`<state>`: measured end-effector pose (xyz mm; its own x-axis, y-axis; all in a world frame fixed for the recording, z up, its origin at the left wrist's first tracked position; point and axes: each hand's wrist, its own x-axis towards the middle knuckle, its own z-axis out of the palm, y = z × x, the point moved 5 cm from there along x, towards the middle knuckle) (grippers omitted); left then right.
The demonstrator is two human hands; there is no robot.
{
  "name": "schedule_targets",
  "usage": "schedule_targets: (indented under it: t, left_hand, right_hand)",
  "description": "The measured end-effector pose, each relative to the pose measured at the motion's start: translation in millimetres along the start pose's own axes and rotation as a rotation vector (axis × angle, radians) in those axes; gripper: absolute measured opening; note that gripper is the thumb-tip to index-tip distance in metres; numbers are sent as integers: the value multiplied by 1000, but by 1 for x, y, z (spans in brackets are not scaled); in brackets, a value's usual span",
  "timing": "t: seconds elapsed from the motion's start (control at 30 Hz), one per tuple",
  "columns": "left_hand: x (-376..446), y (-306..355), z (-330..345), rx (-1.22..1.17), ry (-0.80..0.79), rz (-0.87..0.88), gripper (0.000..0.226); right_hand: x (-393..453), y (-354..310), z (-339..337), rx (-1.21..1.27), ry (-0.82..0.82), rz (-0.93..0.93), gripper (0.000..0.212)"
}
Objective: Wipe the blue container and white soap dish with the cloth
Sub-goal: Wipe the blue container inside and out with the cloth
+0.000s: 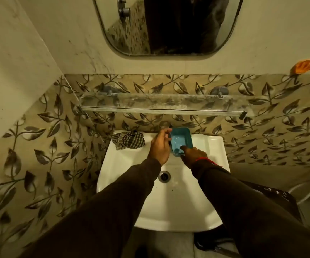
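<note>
A blue rectangular container (180, 140) is held tilted over the back of the white sink (197, 202), its open side facing me. My right hand (193, 156) grips its near lower edge, one finger inside. My left hand (160, 147) is at its left rim, fingers curled near the top corner; whether it grips is unclear. A checked cloth (130, 140) lies crumpled on the sink's back left ledge, apart from both hands. I see no white soap dish.
A metal tap (165, 124) stands behind the container. A glass shelf (161, 104) spans the leaf-patterned tiled wall above, under a mirror (169, 25). The drain (164, 176) sits in the basin. An orange holder (303, 67) hangs at upper right.
</note>
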<state>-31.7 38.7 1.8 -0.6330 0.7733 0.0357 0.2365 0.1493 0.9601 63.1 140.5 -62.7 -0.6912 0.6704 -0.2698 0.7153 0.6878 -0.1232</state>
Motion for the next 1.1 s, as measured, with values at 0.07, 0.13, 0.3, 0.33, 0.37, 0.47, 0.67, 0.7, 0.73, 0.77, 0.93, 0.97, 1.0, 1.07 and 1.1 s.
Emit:
schedule_targets:
  t: [0.07,0.13,0.3,0.33,0.37,0.47,0.67,0.7,0.73,0.77,0.93,0.97,1.0,1.07,1.1]
  left_hand:
    - [-2,-3,-3,-5,48,-44,32]
    - [-7,-9,-3,-3,79,-69,31]
    - [-10,-11,-10,-109,118,-115,32]
    - [-12,-13,-11,-107,126,-114,32]
    - [-14,-14,-12,-116,139,-113,32]
    - [-23,-20,-11,-108,187,-119,32]
    - [-34,-18,-7,-162,311,-209,26]
    - [-35,-17,-7,-186,313,-253,34]
    - [-36,-17,-6,-241,289,-314,44]
    - [-37,-16,-3,-338,232,-388,56]
    - [-46,0,5,-1062,-132,-589,96]
    - [-46,0,-2,-1131,-116,-574,96]
    - [-47,0,-9,-1183,-93,-557,96]
    - [-48,-2,-29,-1247,-33,-525,95]
    - [-48,-4,-41,-1254,-1,-511,95]
  right_hand:
    - [1,-1,-2,-11,17,7,36]
    - [-1,-1,-1,-36,34,-3,32]
    - [-16,-2,-11,-1,72,-60,29]
    - [-21,-1,-12,18,85,-75,30]
    - [-29,0,-14,29,97,-89,30]
    - [-55,7,-19,69,130,-125,32]
    - [-103,9,-47,133,235,-214,34]
    - [-111,6,-53,148,265,-243,33]
    - [-118,3,-59,164,294,-277,33]
    - [-124,-2,-65,179,320,-313,33]
    - [-135,-30,-83,242,377,-510,34]
    - [-133,-37,-84,252,369,-545,34]
    - [-130,-44,-84,254,352,-570,34]
    - [-124,-61,-82,256,292,-611,36]
    - [-121,-72,-81,259,264,-637,37]
